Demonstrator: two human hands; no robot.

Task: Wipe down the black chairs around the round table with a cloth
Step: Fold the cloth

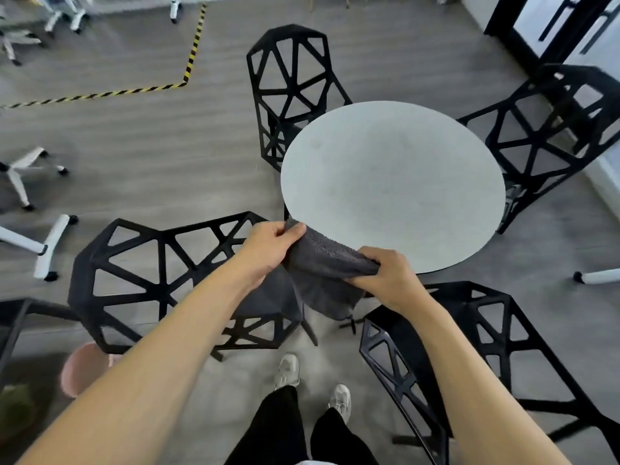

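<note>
— Cloth?
— Dark grey cloth [322, 273], mid-frame, stretched between both hands just over the near rim of the round table [392, 186].
— Grips?
— Left hand [268, 250] pinching one end, right hand [389, 280] clenched round the other.
— Chairs?
— Black chairs [151, 280] ringing the table — one lower left, under the left forearm.

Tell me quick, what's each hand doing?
Left hand: closed, pinching one end of the dark grey cloth.
Right hand: closed, gripping the cloth's other end.
</note>
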